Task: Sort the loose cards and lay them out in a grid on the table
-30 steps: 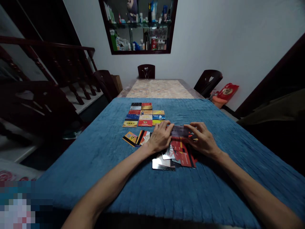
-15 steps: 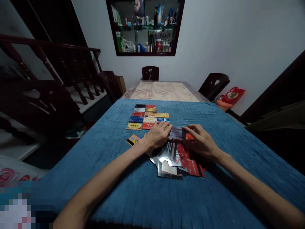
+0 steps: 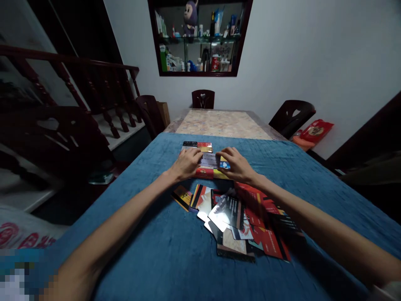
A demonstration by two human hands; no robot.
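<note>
A pale grey-purple card (image 3: 209,160) is held level by its two short ends, between my left hand (image 3: 186,163) and my right hand (image 3: 236,164). Both hands are closed, with fingertips on the card's edges. It hovers over or rests on the laid-out rows of cards; I cannot tell which. Of those rows, a black card (image 3: 189,144), a red card (image 3: 204,144) and a second red card (image 3: 204,173) show; my hands and the held card cover others. Nearer to me lies a loose, overlapping pile of cards (image 3: 230,211), partly under my right forearm.
A blue cloth (image 3: 134,234) covers the near part of the table, with a patterned tabletop (image 3: 225,121) beyond. Dark wooden chairs (image 3: 203,99) stand around it. A stair railing (image 3: 72,62) is at left, a wall cabinet (image 3: 200,75) at the back.
Both hands have moved forward and left from the pile to the rows, carrying the grey-purple card. The pile is now uncovered, and the whole view has shifted slightly.
</note>
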